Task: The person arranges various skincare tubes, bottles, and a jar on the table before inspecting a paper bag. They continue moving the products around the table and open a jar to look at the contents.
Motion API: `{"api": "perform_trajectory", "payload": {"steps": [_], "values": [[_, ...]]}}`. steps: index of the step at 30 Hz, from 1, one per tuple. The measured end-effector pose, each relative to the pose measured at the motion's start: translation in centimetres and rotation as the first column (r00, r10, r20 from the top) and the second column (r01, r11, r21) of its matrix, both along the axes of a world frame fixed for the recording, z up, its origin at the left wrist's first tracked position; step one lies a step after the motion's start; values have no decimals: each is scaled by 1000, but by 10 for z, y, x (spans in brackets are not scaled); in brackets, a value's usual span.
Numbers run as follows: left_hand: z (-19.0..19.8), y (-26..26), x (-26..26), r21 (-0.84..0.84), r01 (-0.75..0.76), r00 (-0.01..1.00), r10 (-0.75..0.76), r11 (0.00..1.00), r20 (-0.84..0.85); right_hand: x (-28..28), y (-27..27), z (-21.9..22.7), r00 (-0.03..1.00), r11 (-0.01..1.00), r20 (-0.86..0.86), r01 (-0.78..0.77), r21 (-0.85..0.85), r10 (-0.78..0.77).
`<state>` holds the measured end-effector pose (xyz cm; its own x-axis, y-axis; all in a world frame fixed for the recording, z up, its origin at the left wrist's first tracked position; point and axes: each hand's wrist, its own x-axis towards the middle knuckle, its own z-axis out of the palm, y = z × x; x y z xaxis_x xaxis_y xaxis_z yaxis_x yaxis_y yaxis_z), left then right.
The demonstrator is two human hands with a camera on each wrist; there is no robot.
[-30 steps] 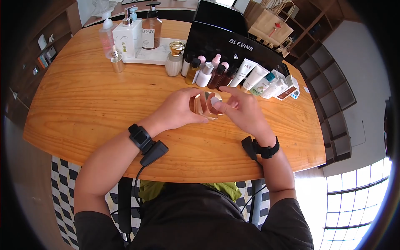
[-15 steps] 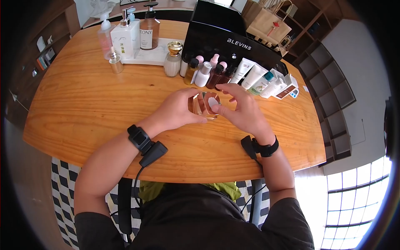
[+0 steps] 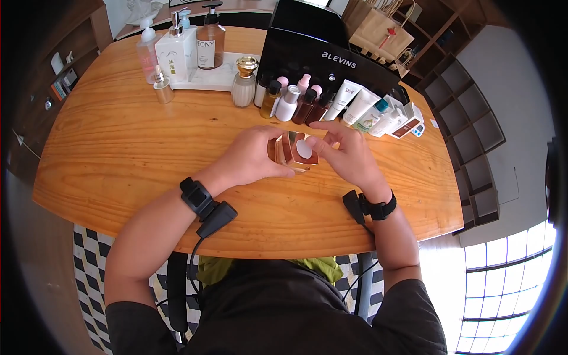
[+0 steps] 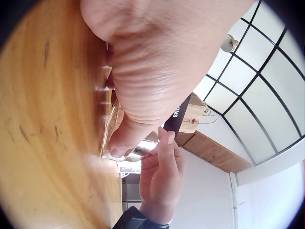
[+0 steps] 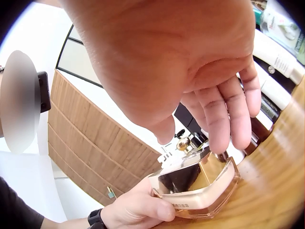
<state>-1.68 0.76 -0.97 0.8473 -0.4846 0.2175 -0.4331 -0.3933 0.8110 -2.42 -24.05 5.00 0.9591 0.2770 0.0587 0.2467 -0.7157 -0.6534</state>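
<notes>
In the head view, a faceted rose-gold cream jar sits near the table's middle, a pale oval showing on its lid's mirror-like top. My left hand grips the jar from the left, fingers on the far side and thumb on the near side. My right hand is at the lid's right side, its thumb tip at the oval's edge and its fingers loosely bent. The right wrist view shows the jar's shiny gold lid over a clear pinkish base, with the right fingers relaxed just above it.
Behind the jar stand several small bottles and white tubes, before a black BLEVINS case. A ribbed gold-capped bottle stands beside a white tray with pump bottles. A gold dropper bottle is further left.
The jar's lid top has turned more toward the head camera, and more of the pale oval shows. My right thumb has shifted across the lid to the oval's upper right. The left hand keeps its grip.
</notes>
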Motion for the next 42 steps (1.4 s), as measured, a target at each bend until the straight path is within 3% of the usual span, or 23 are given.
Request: {"api": "perform_trajectory", "payload": {"steps": [1,3,4,6,12,18,42], "values": [[0,0,0,0,0,1000,0,1000,0,1,0,-2,1000,1000,0,0,0,0],[1,0,-2,-26,-2,1000,3,1000,23,1,-1,-7,955,990,266,-138,1,133],[1,0,-2,-26,-1,1000,2,1000,22,2,-2,-9,955,991,265,-137,1,132],[1,0,-2,-26,2,1000,-1,1000,13,5,-4,-11,820,933,463,-357,-46,336],[-2,0,-1,-28,-10,1000,11,1000,21,-3,2,-5,912,931,199,-364,-19,360],[2,0,-2,1,-10,1000,10,1000,-2,-5,5,-7,876,922,309,-388,-3,370],[5,1,-2,12,6,1000,-6,1000,-23,-6,9,-9,904,942,283,-337,6,321]]}}
